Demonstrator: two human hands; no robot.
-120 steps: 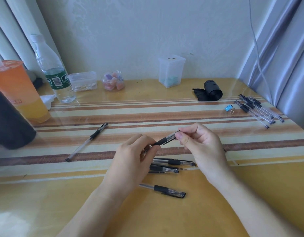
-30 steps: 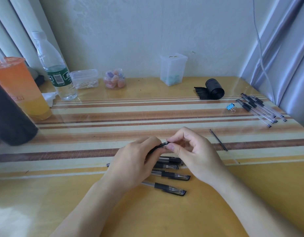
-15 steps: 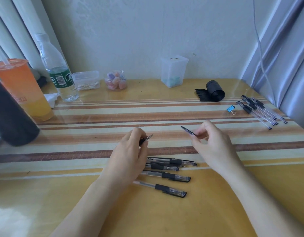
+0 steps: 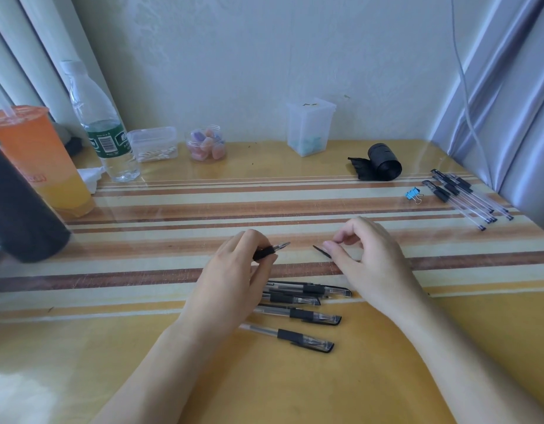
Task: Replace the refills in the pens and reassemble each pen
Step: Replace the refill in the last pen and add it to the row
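Along the far edge of the table (image 4: 295,393): cup (image 4: 35,157) w/ orange drink, water bottle (image 4: 102,123) about a third full, flat box (image 4: 153,143) of cotton swabs, jar (image 4: 207,143) of pastel bits, tall tub (image 4: 310,127) w/ sth teal at the bottom. Mid-table, left hand (image 4: 231,286) pinches a pen (image 4: 270,250) by its black grip, tip pointing right. Right hand (image 4: 368,258) – fingers curled, thumb and forefinger on a small black piece (image 4: 321,251), what it is unclear. Four pens (image 4: 301,313) lie near, between the wrists – more pens (image 4: 460,194) far right.

left hand (image 4: 234,280): curled, pinching a black-gripped clear pen (image 4: 269,250)
right hand (image 4: 365,258): just right of that pen, pinching a small black cap (image 4: 322,251)
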